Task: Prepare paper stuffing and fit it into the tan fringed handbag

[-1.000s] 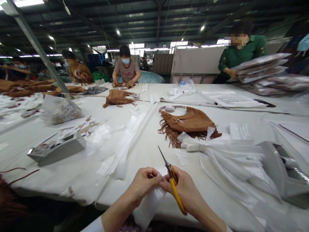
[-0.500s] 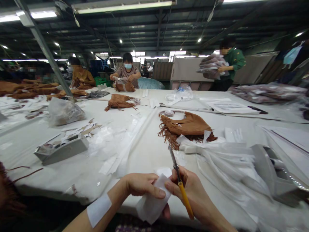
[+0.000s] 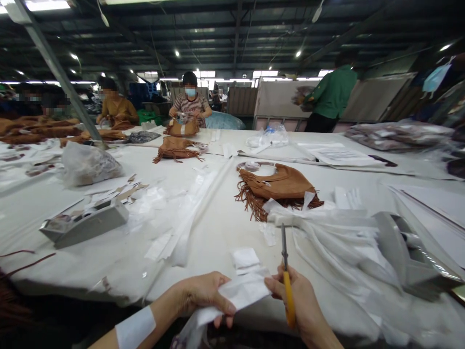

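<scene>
At the table's front edge, my left hand (image 3: 210, 295) is closed on one end of a folded white sheet (image 3: 247, 291), thumb on top. The far end of that sheet is pinched by my right hand (image 3: 294, 295), which also holds scissors (image 3: 289, 295) with yellow handles, blades pointing forward. A white strip is stuck round my left forearm (image 3: 136, 328). A small white stack (image 3: 245, 258) lies just beyond the sheet. Farther forward rests a brown fringed bag (image 3: 281, 182), with thin white sheeting (image 3: 327, 232) to its right.
Grey tape dispensers stand at left (image 3: 87, 223) and right (image 3: 410, 257). A stuffed clear bag (image 3: 90, 165) sits by a slanting pole (image 3: 61, 68). Across the table, a masked person (image 3: 189, 104) handles another brown bag; a person in green (image 3: 332, 94) stands farther right.
My hands have moved apart, stretching the white sheet between them. The scissors have turned more upright and shifted right. The person in green has turned away, and the view has shifted slightly.
</scene>
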